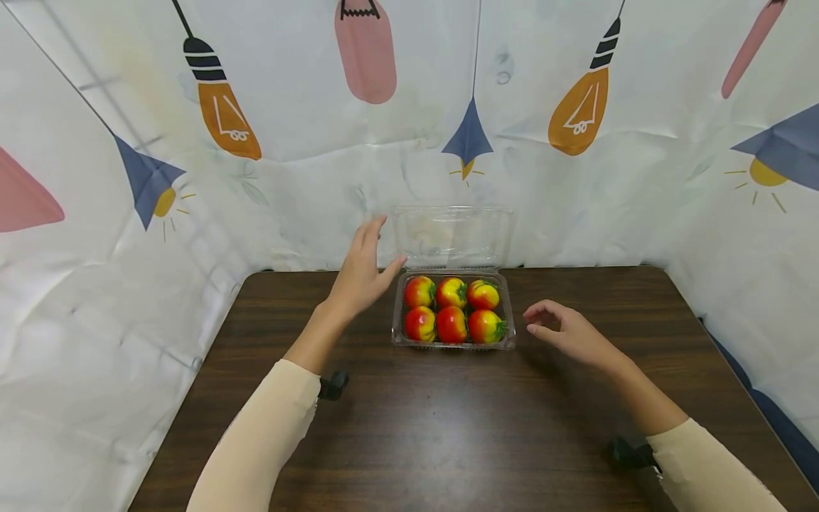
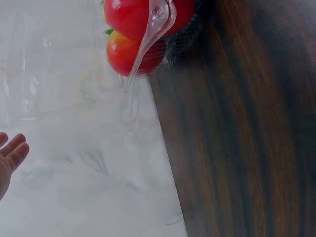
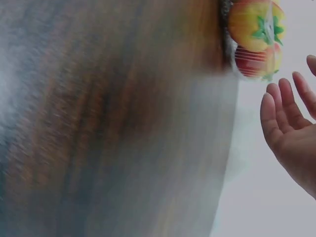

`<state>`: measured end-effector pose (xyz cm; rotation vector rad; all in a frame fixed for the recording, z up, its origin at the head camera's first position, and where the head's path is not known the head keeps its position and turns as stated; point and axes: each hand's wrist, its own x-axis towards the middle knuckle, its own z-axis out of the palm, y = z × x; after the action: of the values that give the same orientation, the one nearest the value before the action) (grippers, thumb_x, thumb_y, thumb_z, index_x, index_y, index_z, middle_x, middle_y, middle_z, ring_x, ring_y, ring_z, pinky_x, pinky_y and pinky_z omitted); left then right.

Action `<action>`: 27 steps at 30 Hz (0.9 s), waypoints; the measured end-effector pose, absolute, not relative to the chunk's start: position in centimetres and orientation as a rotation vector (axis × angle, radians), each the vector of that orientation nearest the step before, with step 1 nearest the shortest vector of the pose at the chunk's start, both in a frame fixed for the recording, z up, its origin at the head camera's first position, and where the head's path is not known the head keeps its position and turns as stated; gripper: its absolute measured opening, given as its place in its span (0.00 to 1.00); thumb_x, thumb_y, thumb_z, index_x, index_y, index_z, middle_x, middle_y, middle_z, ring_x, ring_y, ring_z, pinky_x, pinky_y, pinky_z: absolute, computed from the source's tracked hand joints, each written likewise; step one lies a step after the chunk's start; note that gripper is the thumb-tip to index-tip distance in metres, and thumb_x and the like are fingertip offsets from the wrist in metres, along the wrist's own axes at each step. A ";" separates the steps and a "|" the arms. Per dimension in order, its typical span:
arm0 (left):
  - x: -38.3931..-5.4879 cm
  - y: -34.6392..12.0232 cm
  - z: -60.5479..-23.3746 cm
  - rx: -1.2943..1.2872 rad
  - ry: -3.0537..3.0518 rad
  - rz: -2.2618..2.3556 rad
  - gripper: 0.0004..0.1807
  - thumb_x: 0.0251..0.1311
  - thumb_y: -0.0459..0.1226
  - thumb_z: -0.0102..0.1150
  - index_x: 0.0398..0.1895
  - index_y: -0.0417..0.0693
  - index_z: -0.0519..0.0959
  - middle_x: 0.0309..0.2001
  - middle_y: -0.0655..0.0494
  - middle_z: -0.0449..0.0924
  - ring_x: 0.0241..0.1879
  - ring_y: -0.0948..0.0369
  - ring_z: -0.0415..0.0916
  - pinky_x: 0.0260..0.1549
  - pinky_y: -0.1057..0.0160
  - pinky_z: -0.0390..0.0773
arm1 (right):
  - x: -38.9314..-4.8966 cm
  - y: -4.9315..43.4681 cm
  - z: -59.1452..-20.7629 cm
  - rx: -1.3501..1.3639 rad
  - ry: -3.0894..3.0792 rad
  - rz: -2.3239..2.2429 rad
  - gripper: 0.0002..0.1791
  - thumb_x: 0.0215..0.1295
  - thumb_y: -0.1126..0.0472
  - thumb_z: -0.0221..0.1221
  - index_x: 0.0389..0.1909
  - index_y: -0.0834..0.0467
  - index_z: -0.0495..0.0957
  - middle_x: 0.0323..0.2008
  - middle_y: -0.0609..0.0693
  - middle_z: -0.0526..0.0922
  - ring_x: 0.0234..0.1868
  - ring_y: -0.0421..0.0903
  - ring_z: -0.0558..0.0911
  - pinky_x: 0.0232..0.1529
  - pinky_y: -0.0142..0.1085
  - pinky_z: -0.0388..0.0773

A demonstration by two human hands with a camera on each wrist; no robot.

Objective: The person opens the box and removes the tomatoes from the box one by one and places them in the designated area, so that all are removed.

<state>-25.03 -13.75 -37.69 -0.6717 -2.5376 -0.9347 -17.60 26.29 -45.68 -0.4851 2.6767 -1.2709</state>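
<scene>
A clear plastic clamshell box (image 1: 398,340) rests near the table's far edge. Its lid (image 1: 454,238) stands raised behind it, against the patterned cloth. Inside sit several red-and-yellow tomatoes (image 1: 451,325) in two rows; green star-shaped stem tops show on a tomato (image 3: 254,24) in the right wrist view. My left hand (image 1: 363,274) is raised just left of the lid, fingers extended and thumb apart, holding nothing. To the right of the box, my right hand (image 1: 569,333) hovers over the table, its fingers loosely bent and nothing between them.
The dark wood-grain table (image 1: 435,427) stretches in front of the box. A white cloth (image 1: 307,199) printed with lamps and bulbs hangs behind and along the sides. Dark wrist devices sit at the left cuff (image 1: 333,385) and right cuff (image 1: 630,455).
</scene>
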 end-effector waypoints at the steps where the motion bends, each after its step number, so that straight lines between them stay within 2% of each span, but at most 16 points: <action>1: -24.8 -13.7 -37.8 -0.676 -2.537 -0.930 0.44 0.68 0.43 0.67 0.80 0.42 0.54 0.76 0.39 0.58 0.65 0.42 0.70 0.67 0.42 0.76 | -17.7 26.3 -45.5 -0.493 2.685 -1.265 0.18 0.75 0.54 0.62 0.58 0.60 0.77 0.52 0.55 0.83 0.51 0.49 0.80 0.52 0.32 0.83; 6: -23.7 -13.6 -38.4 -0.700 -2.513 -0.923 0.45 0.66 0.40 0.70 0.79 0.39 0.56 0.74 0.39 0.61 0.64 0.43 0.70 0.67 0.44 0.76 | -17.9 26.5 -44.6 -0.538 2.702 -1.260 0.21 0.74 0.53 0.63 0.61 0.58 0.76 0.56 0.59 0.82 0.55 0.49 0.81 0.55 0.25 0.81; 8: -23.3 -13.6 -38.7 -0.702 -2.517 -0.929 0.44 0.66 0.41 0.70 0.79 0.39 0.57 0.73 0.39 0.62 0.64 0.44 0.70 0.67 0.44 0.77 | -18.0 26.6 -44.2 -0.558 2.710 -1.253 0.22 0.74 0.53 0.63 0.63 0.57 0.76 0.57 0.59 0.82 0.57 0.50 0.81 0.57 0.26 0.81; 12: -22.5 -13.6 -39.4 -0.695 -2.531 -0.938 0.44 0.66 0.42 0.69 0.79 0.41 0.57 0.72 0.40 0.64 0.62 0.45 0.72 0.65 0.45 0.79 | -18.3 26.6 -43.8 -0.611 2.713 -1.246 0.24 0.73 0.53 0.64 0.66 0.55 0.74 0.60 0.57 0.81 0.60 0.53 0.82 0.61 0.45 0.84; 14: -22.1 -13.7 -39.9 -0.694 -2.534 -0.946 0.44 0.66 0.41 0.70 0.79 0.40 0.58 0.72 0.39 0.64 0.62 0.44 0.73 0.64 0.44 0.79 | -18.4 26.5 -43.6 -0.639 2.709 -1.248 0.26 0.72 0.54 0.65 0.67 0.56 0.74 0.62 0.56 0.81 0.61 0.55 0.81 0.61 0.54 0.82; 16: -21.8 -13.8 -40.2 -0.692 -2.540 -0.962 0.44 0.65 0.41 0.71 0.78 0.40 0.58 0.72 0.39 0.64 0.63 0.44 0.73 0.64 0.43 0.79 | -18.5 26.4 -43.4 -0.661 2.702 -1.245 0.28 0.71 0.55 0.66 0.69 0.55 0.73 0.64 0.55 0.80 0.62 0.57 0.81 0.63 0.60 0.79; 20: -21.3 -14.0 -41.0 -0.686 -2.568 -1.009 0.45 0.65 0.39 0.71 0.79 0.40 0.57 0.73 0.40 0.64 0.64 0.44 0.73 0.64 0.43 0.79 | -18.7 26.1 -43.0 -0.684 2.701 -1.206 0.30 0.69 0.53 0.67 0.70 0.53 0.72 0.67 0.54 0.78 0.65 0.57 0.79 0.66 0.62 0.75; 27: -20.7 -14.3 -42.3 -0.649 -2.608 -1.157 0.45 0.63 0.35 0.72 0.79 0.39 0.57 0.69 0.39 0.69 0.63 0.42 0.77 0.60 0.46 0.83 | -19.1 25.3 -42.3 -0.789 2.706 -1.128 0.36 0.65 0.56 0.71 0.73 0.53 0.70 0.69 0.54 0.76 0.68 0.58 0.77 0.67 0.63 0.75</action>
<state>-20.66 -14.35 -42.31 -0.6491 -2.6081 -1.1570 -19.11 25.34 -42.31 -0.7888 2.7063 -1.1275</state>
